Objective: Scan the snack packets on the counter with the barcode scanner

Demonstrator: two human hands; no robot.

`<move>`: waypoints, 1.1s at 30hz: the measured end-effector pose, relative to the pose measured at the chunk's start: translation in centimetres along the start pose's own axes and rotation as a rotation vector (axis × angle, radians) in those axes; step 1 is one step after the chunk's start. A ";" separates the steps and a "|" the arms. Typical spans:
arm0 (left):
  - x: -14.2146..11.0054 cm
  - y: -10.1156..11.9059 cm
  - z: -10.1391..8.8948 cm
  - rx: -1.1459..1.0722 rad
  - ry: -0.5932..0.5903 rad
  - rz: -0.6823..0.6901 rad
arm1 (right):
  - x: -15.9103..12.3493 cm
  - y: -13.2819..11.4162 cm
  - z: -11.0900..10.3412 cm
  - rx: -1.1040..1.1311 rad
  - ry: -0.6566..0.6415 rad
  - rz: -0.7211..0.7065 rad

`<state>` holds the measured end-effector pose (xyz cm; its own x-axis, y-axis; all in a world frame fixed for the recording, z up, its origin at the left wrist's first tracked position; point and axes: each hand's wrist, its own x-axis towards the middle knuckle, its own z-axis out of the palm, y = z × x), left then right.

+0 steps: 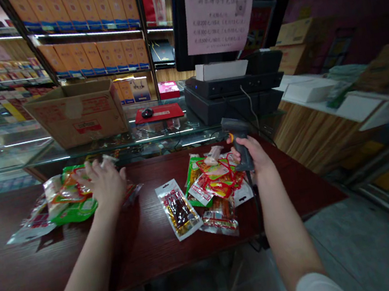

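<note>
My right hand (254, 152) grips the handle of a dark barcode scanner (237, 130), whose cord hangs down past the table edge. Under and left of the scanner lies a pile of snack packets (218, 176), red, green and clear. A silver-edged snack packet (178, 208) with dark contents lies flat beside that pile. On the left, my left hand (105, 183) rests with spread fingers on a second heap of snack packets (70, 195) in green, orange and clear wrapping. The hand covers part of this heap.
The dark red wooden table (140, 245) abuts a glass counter. On the counter stand an open cardboard box (80, 115), a mouse (147, 113) on a red mat, and a monitor with a pink paper notice (219, 15). Shelves of orange boxes (80, 7) rise behind.
</note>
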<state>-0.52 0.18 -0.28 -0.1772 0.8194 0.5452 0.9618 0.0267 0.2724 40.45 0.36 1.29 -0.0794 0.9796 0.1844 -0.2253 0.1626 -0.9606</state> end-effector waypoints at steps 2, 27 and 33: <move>-0.2 4.0 1.2 0.023 -0.037 0.111 | -0.2 -0.2 -1.2 -0.037 0.033 0.058; 0.0 11.4 5.7 -0.469 -0.229 0.165 | -0.2 1.2 2.2 -0.060 -0.146 0.221; 0.0 5.0 4.6 -0.405 -0.181 0.077 | 0.8 2.7 8.5 -0.106 -0.336 0.255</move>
<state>5.23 2.91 -2.55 -0.0347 0.8982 0.4383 0.8050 -0.2348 0.5449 31.55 0.56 0.64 -0.4351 0.9001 -0.0213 -0.0579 -0.0516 -0.9970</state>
